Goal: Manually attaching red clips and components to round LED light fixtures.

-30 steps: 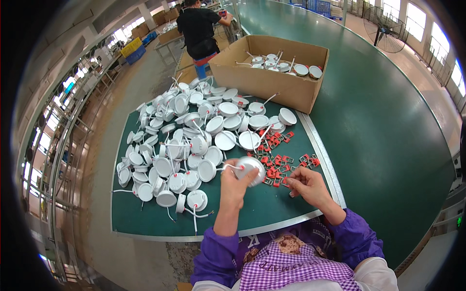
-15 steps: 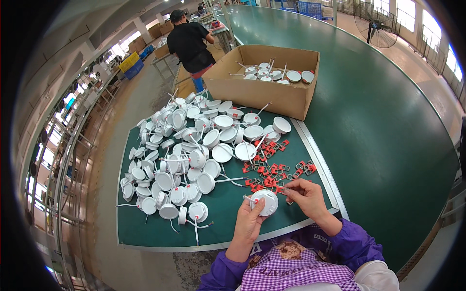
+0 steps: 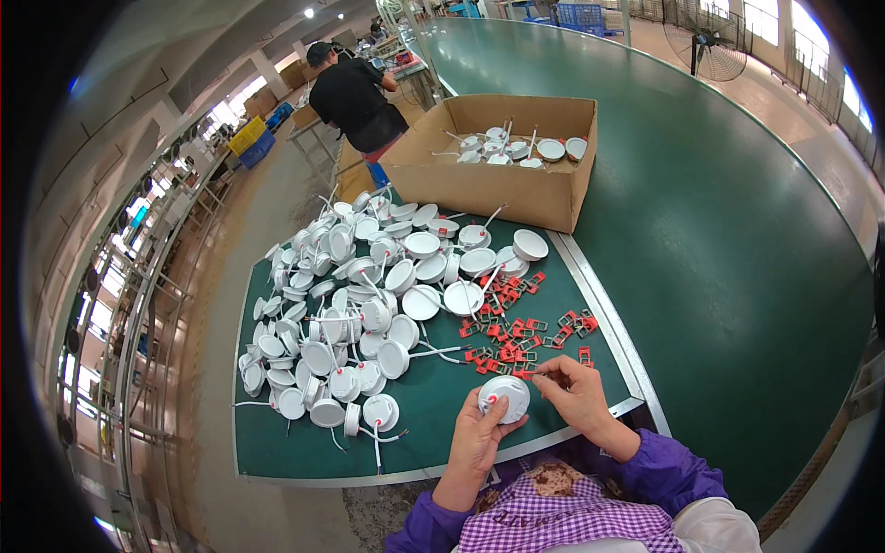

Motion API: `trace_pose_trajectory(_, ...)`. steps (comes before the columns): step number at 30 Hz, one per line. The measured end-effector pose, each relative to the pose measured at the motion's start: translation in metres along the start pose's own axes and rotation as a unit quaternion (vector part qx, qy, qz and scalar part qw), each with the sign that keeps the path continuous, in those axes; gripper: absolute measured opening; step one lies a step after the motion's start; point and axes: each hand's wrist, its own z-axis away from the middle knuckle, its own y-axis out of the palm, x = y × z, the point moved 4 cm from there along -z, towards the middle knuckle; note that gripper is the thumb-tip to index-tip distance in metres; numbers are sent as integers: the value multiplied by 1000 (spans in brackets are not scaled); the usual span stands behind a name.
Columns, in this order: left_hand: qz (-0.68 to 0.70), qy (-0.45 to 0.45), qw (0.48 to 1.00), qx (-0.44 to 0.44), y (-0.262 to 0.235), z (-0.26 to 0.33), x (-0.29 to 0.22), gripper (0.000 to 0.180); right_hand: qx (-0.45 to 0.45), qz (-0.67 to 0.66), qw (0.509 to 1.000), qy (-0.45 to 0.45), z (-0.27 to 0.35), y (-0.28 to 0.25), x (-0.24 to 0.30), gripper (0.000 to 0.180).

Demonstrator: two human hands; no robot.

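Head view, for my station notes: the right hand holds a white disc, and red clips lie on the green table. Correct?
Not quite: the left hand holds the white disc, as the head view shows. The red clips do lie on the green table.

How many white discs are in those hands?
1: the disc is in the left hand. The right hand is by the red clips, with no disc showing there; none seems hidden.

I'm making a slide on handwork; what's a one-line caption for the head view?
Left hand holding a round white fixture, right hand beside red clips on a green table.
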Motion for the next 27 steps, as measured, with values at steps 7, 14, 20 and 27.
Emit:
trace_pose_trajectory(7,-67,53,996,-7,5,-2,11,32,-11,183,962,-201,14,8,22,15)
trace_pose_trajectory(14,-84,87,992,-26,-2,4,16,34,13,205,952,-226,26,13,23,15)
trace_pose_trajectory(20,-40,88,995,-19,0,7,-1,36,-17,95,992,-78,7,5,24,12)
trace_pose_trajectory(27,-31,127,991,3,-5,1,-6,33,7,6,1000,-18,-5,15,19,15)
